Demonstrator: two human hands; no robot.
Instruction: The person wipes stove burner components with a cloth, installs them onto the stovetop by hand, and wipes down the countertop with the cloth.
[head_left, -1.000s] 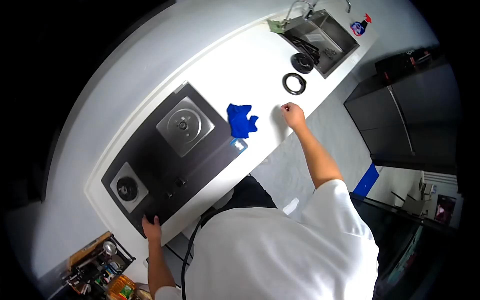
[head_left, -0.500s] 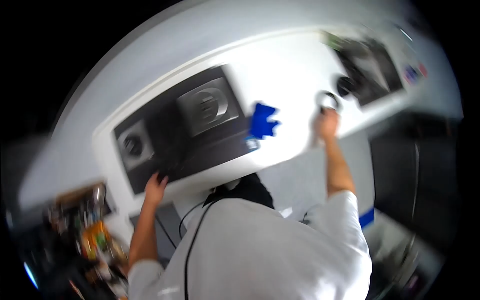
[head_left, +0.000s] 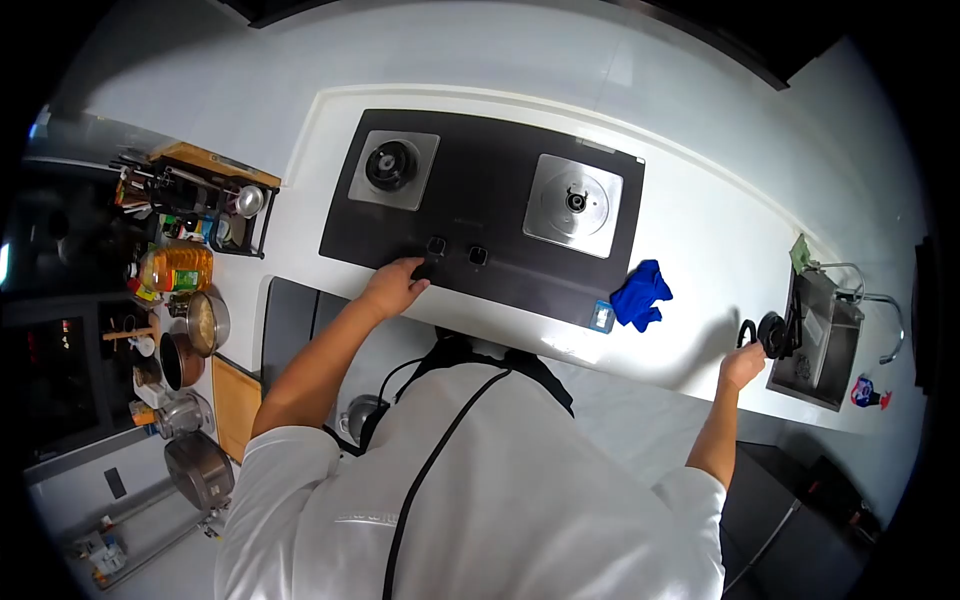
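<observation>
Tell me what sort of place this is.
Most likely a kitchen: a two-burner gas cooktop set into a white countertop, a metal sink, and a jug of what looks like cooking oil.

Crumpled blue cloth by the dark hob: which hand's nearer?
Right. The right hand is right of the cloth, near the metal sink; the left hand is farther off to its left, by the hob.

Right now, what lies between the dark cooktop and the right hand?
In the head view, a blue cloth lies between them, beside the cooktop; beyond it, bare white counter shows up to the right hand.
</observation>
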